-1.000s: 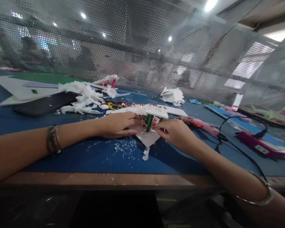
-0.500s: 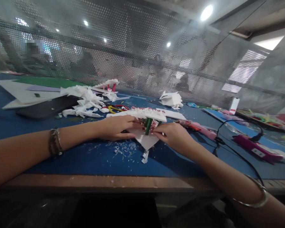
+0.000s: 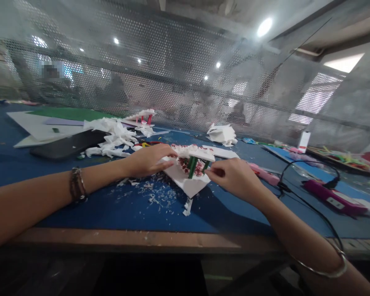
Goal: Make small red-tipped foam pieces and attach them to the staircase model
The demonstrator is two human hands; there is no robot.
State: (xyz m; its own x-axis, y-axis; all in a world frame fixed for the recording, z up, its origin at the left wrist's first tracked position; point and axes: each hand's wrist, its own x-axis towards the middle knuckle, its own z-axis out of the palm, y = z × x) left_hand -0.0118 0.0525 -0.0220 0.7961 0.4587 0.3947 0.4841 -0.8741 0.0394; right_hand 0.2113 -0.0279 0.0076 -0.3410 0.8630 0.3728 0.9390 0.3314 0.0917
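Note:
A small two-layer model stands on the table before me. Its white board base [image 3: 188,186] carries green posts [image 3: 192,166], with dark red and white bits packed behind them. Resting on the posts is a white top [image 3: 200,153] strewn with crumpled white pieces and red specks. My left hand [image 3: 151,159] lies at the model's left side, fingers stretched out and thumb apart, against its edge. At the right side, my right hand [image 3: 234,174] has thumb and forefinger pinched together beside the right green post; what lies between the fingertips is hidden.
White scraps [image 3: 112,137] and a black phone-like slab [image 3: 69,144] lie left, before a green sheet [image 3: 74,113]. A similar model with red posts [image 3: 146,117] stands behind. Rightward are a pink tool [image 3: 265,174], a purple power strip [image 3: 336,197] and a black cable [image 3: 311,207].
My right hand has drawn slightly rightward, out from the model's front, uncovering more of the base and right post. My left hand has pulled back a little to the left and lifted.

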